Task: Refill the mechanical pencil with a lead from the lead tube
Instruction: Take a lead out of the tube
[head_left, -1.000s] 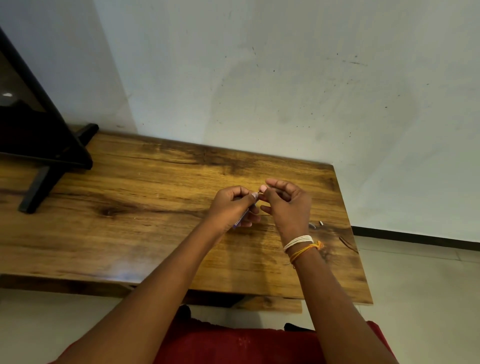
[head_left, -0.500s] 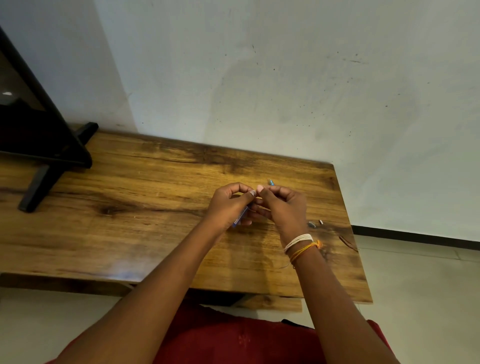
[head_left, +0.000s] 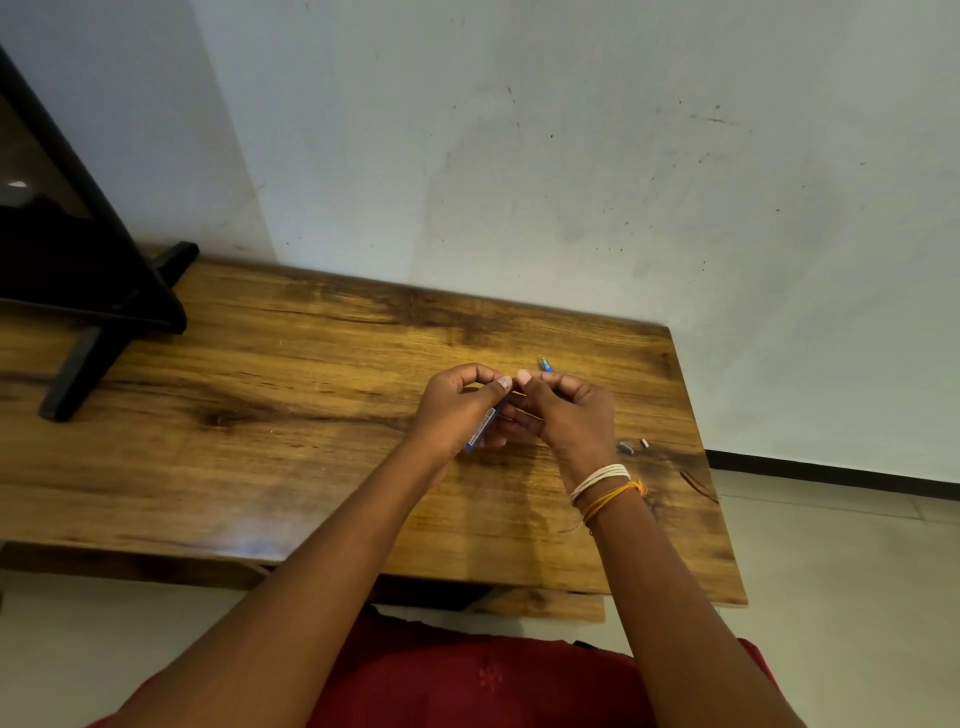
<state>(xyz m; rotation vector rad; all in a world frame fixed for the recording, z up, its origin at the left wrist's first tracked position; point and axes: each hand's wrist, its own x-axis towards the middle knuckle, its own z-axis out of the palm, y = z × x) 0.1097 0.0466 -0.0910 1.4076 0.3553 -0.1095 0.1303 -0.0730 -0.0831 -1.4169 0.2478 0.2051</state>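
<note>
My left hand (head_left: 457, 408) is closed around a small blue tube with a white label, the lead tube (head_left: 484, 425), whose lower end sticks out below the fingers. My right hand (head_left: 569, 415) is closed on the mechanical pencil (head_left: 545, 364); only its blue and grey tip shows beyond the knuckles, pointing away from me. Both thumbs meet tip to tip above the wooden table (head_left: 311, 415). Whether a lead is pinched between the fingers is hidden.
Two small grey pieces (head_left: 626, 447) (head_left: 644, 442) lie on the table to the right of my right hand. A black screen on a stand (head_left: 83, 291) occupies the far left. The table's right edge and a white wall are close by.
The pencil's blue tip has come into view past my right hand's knuckles. Both hands stay together, fingertips touching, and have shifted only slightly.
</note>
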